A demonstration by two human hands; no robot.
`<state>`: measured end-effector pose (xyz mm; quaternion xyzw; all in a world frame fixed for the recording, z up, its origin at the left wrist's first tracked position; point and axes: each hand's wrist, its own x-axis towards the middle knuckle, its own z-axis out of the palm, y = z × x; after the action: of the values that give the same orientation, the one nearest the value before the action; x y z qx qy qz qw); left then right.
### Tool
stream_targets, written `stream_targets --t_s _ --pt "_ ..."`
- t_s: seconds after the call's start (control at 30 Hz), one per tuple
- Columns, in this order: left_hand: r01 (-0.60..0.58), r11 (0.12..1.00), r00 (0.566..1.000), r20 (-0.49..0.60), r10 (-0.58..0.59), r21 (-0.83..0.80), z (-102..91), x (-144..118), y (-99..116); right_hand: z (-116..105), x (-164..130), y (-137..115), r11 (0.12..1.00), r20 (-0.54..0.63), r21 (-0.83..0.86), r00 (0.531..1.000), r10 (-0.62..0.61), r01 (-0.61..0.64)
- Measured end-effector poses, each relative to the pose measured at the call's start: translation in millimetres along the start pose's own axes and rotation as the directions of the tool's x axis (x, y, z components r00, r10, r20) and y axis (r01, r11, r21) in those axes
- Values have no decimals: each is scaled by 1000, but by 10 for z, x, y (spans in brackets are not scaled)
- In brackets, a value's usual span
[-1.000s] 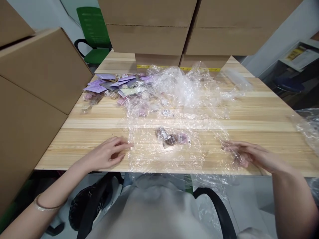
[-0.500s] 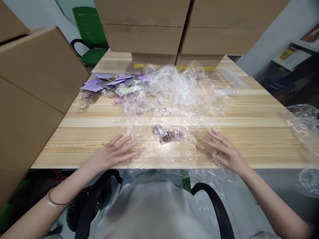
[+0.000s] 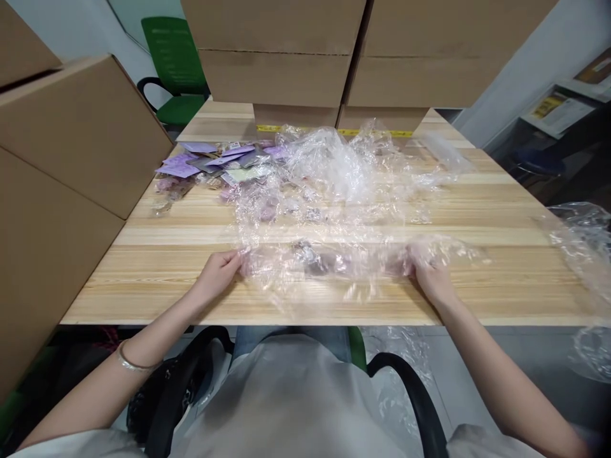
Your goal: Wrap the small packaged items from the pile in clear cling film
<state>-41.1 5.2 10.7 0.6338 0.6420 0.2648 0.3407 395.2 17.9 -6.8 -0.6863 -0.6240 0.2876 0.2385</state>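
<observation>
Clear plastic film [image 3: 281, 280] stretches between my two hands, low over the wooden table [image 3: 157, 254]. At its left edge my left hand [image 3: 222, 270] is closed on the film. My right hand [image 3: 429, 273] grips the other edge, with some film bunched over the fingers. Under or within the film, between the hands, several small dark and pink packets [image 3: 324, 261] show through, blurred by the film. Beyond them the film runs on into a big crumpled heap of plastic [image 3: 329, 162].
Purple and grey flat packets [image 3: 205, 159] lie piled at the back left. A large cardboard box [image 3: 71, 133] borders the left side; more boxes [image 3: 277, 76] stand across the back. Crumpled plastic [image 3: 587, 248] sits beyond the right edge. A green chair [image 3: 174, 63] is behind, left.
Both hands were open and spread beside the packets. Now they are closed on the film's edges, and its near part, which hung over the table edge, has been folded up over the packets.
</observation>
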Motion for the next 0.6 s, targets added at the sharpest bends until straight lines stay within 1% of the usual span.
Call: stream_targets --t_s 0.07,0.1,0.13,0.17,0.2,0.27,0.33,0.4,0.43,0.47,0.5,0.53,0.57,0.6 --pt "44 996 995 -94 -37 73 33 79 23 31 71 -9 992 -120 104 990 80 -67" --pt "64 992 992 -115 -52 108 40 114 31 31 106 -7 981 -164 161 978 133 -106" --pt "86 986 989 -130 -67 146 39 143 39 22 138 0 971 -184 189 966 181 -146" --pt "107 977 987 -140 -81 186 33 165 48 5 165 9 967 -186 176 958 218 -186" --pt "124 966 985 -143 -93 228 24 180 61 -17 187 21 968 -175 114 954 241 -224" --pt "147 936 984 -144 -105 319 8 188 92 -66 214 43 955 -153 -93 952 266 -282" --pt "164 898 982 -156 -108 409 12 173 125 -110 217 58 903 -132 -304 952 277 -305" --pt "165 822 980 -185 -74 545 40 137 141 -141 190 54 855 -120 -420 952 280 -304" --pt "151 764 977 -215 -17 627 61 113 140 -150 163 43 843 -157 -442 952 262 -305" --pt "124 698 967 -243 74 706 85 87 135 -156 129 24 841 -227 -451 950 213 -297" --pt "80 634 946 -259 195 769 111 61 128 -156 87 -3 846 -319 -460 939 126 -270" --pt "7 583 910 -247 333 813 139 37 123 -149 41 -40 853 -412 -476 911 1 -216" --pt "-110 546 861 -195 470 831 170 19 124 -133 -6 -87 855 -465 -504 873 -151 -120" --pt "-270 505 804 -97 587 819 205 10 138 -106 -50 -144 841 -442 -541 843 -307 22"
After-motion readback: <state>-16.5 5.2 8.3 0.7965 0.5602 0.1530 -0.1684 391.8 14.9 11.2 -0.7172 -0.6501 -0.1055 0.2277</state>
